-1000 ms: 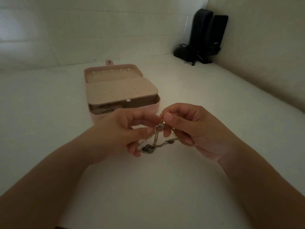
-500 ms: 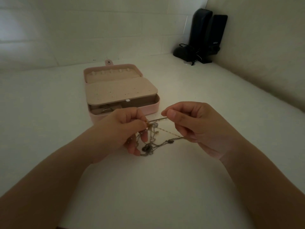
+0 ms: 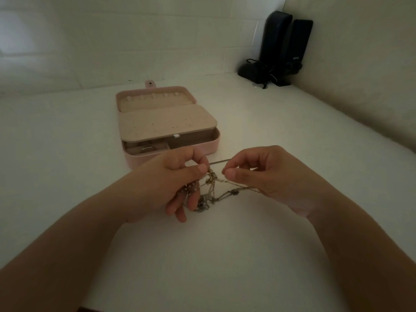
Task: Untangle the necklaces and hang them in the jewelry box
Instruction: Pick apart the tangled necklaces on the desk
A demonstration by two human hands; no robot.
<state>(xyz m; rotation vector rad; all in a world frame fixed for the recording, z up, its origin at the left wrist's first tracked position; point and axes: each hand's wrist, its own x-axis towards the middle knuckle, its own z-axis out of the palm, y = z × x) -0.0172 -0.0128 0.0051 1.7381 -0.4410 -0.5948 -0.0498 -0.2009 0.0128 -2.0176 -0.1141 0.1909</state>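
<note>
Pulling the tangled necklaces (image 3: 210,190) apart above the desk (image 3: 225,255), just in front of the open pink jewelry box (image 3: 166,122).

The left hand (image 3: 173,176) has its grip closed on the knot, thumb and forefinger pinching the chains while a beaded strand hangs across its lower fingers. The right hand (image 3: 267,174) pinches a strand between thumb and forefinger. Compared with a second ago, when the fingertips of both hands met over the knot, the hands now sit apart, and one thin length runs taut between them, with looser loops sagging below toward the desk. The jewelry box has not moved; its lid lies flat with a row of hooks showing, and a ring (image 3: 147,148) sits in the front compartment. Two dark speakers (image 3: 286,41) stand in the far right corner.
</note>
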